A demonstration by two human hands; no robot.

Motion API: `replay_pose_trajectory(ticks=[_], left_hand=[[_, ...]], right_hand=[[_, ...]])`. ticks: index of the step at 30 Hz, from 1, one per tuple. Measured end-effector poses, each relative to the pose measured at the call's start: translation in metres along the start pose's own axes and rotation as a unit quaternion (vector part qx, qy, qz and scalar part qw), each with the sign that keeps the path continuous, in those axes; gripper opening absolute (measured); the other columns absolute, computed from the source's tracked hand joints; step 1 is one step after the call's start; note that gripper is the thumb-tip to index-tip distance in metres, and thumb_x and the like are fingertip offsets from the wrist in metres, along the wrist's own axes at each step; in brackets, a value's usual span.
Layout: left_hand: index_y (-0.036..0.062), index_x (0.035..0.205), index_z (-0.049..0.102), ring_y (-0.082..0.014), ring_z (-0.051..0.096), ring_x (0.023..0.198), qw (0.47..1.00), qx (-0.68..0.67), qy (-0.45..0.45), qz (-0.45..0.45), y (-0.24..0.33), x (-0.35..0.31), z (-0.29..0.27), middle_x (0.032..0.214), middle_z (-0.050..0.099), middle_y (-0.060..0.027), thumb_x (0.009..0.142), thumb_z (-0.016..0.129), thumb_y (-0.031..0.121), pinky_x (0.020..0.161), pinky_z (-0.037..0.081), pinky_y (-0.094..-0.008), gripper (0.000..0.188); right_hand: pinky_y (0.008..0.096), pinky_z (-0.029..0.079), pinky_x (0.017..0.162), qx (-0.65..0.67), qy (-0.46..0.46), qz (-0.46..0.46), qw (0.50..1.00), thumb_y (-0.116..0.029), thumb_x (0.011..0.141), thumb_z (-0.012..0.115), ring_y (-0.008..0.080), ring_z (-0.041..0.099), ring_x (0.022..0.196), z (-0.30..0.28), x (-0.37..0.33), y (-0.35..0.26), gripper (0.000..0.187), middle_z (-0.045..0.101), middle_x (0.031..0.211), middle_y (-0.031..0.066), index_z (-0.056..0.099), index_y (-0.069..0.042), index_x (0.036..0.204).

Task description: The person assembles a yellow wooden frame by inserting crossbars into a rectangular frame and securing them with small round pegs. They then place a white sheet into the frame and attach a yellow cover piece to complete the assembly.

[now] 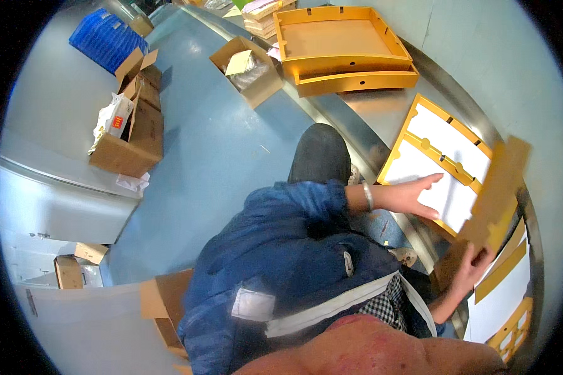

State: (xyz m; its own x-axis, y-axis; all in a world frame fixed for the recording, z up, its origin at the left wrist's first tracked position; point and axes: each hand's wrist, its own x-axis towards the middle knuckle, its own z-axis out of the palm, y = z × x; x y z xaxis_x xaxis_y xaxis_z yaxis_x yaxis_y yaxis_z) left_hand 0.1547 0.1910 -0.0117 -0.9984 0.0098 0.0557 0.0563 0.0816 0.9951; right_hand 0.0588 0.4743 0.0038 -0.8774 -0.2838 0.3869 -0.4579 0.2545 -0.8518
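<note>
A yellow cardboard box (447,128) with white inner faces and a notched divider lies on the metal bench at the right. My left hand (411,195), with a bracelet at the wrist, rests on or just over its white near part, thumb and fingers spread. In my right hand (470,272) is a long gold-brown cardboard panel (499,187), gripped near its lower end. The panel slants up along the box's right side and covers part of it. Whether it touches the box I cannot tell.
Stacked yellow trays (350,62) stand farther along the bench. White sheets (489,319) and a yellow cut-out piece (516,331) lie near my right arm. An open carton (250,78) sits beside the bench. More cartons (137,140) and blue crates (106,40) stand at the left.
</note>
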Motion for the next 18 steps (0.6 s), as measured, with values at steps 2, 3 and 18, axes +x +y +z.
replay_pose_trajectory(ticks=[2, 3, 18], left_hand=[[0.0042, 0.159, 0.000, -0.0338, 0.036, 0.142, 0.989, -0.141, -0.034, -0.033, 0.030, 0.016, 0.021, 0.158, 0.027, -0.0241, 0.087, 0.078, 0.037, 0.115, 0.037, -0.0444, 0.111], [0.0047, 0.159, -0.006, -0.0312, 0.037, 0.141, 0.962, -0.267, -0.051, 0.000, 0.037, 0.017, 0.028, 0.157, 0.028, -0.0210, 0.088, 0.078, 0.035, 0.114, 0.039, -0.0408, 0.114], [0.0041, 0.156, 0.016, -0.0230, 0.046, 0.129, 0.964, -0.262, -0.046, -0.025, 0.014, 0.011, 0.031, 0.135, 0.048, -0.0124, 0.096, 0.069, 0.032, 0.110, 0.041, -0.0388, 0.085]], right_hand=[[0.0368, 0.048, 0.091, -0.136, -0.065, 0.022, 0.988, -0.009, 0.093, 0.067, 0.0274, 0.060, 0.096, 0.037, -0.008, -0.033, 0.028, 0.063, 0.106, 0.0140, 0.058, 0.003, 0.116], [0.0381, 0.047, 0.094, -0.119, -0.097, -0.033, 0.988, -0.009, 0.089, 0.070, 0.0306, 0.059, 0.101, 0.056, -0.014, -0.038, 0.036, 0.061, 0.110, 0.0153, 0.056, 0.002, 0.120], [0.0434, 0.042, 0.108, -0.021, -0.233, 0.053, 0.971, -0.014, 0.065, 0.086, 0.0330, 0.046, 0.130, 0.073, -0.017, -0.051, 0.096, 0.042, 0.141, 0.0159, 0.039, -0.007, 0.148]])
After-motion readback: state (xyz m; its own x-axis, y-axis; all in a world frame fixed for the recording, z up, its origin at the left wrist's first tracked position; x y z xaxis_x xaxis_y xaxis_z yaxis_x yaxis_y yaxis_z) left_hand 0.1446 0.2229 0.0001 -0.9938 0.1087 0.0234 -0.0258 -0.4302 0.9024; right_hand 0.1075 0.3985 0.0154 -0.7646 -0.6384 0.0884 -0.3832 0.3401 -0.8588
